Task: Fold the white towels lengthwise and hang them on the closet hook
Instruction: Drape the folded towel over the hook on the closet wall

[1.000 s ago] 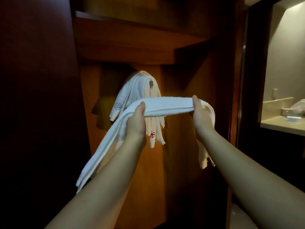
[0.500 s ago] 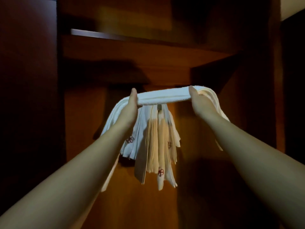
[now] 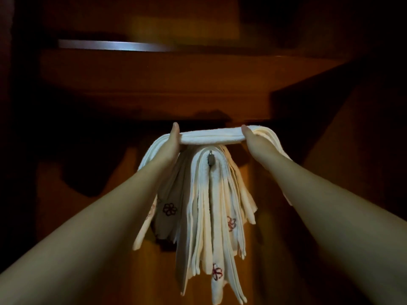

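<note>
With my left hand [image 3: 170, 144] and right hand [image 3: 253, 143] each clamped on the folded white towel [image 3: 211, 138] stretched just above the metal hook [image 3: 210, 160], I should centre it, then lower evenly.

Towel in hand: I see a folded white towel [image 3: 211, 137] stretched level between both hands, just above the hook.
Left hand [image 3: 170, 143]: clamped on the towel's left end; the tail drops behind my forearm.
Right hand [image 3: 253, 140]: gripping the right end the same way.
Hook [image 3: 210, 159]: small metal tip poking out of the hung towels [image 3: 211, 216].
Shelf [image 3: 154, 69]: dark wood, overhead.
</note>
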Demonstrator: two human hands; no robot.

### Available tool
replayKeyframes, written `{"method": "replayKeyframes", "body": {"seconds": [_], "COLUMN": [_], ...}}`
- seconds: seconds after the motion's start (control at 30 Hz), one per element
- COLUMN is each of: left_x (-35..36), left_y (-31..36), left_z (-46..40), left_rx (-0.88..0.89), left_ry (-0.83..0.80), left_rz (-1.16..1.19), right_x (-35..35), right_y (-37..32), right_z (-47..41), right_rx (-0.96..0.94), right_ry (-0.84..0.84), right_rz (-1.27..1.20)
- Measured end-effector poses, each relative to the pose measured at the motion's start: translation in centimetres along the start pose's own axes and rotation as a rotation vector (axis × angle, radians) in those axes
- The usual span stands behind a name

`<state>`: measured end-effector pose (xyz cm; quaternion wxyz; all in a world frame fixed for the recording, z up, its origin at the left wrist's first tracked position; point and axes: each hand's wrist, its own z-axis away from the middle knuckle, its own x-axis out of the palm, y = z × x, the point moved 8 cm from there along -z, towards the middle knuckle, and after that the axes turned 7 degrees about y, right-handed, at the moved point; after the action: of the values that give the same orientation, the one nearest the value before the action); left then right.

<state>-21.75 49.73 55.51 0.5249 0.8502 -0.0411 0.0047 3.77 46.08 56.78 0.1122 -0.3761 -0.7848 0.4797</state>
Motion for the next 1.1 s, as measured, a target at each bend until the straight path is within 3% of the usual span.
{"method": "replayKeyframes", "body": {"seconds": [0.23,0.4,0.57,0.83,1.1], "left_x": [0.9,1.1,0.2,0.7,3.2], "left_y": [-0.7,-1.7,-5.4,-7.0,-11.0], "left_z": [-1.2,-1.1,0.2,2.3,5.0], "left_rx": [-0.040,-0.071,-0.148,-0.268,-0.346], "left_ry": [0.005,0.043,0.228,0.355,0.302], "left_rz": [0.109,0.182,0.283,0.533,0.427], "right_x": [2.2,3.0,4.5,5.7,7.0], "right_y": [2.1,3.5,5.7,7.8,9.7], "right_z": [-1.5,-1.5,0.4,2.8,5.4], "right_rx": [0.057,0.152,0.219,0.243,0.334], "right_ry": [0.001,-0.053,-0.062,-0.092,-0.058], "right_rz": [-0.089,-0.289,-0.325,-0.395,-0.473]}}
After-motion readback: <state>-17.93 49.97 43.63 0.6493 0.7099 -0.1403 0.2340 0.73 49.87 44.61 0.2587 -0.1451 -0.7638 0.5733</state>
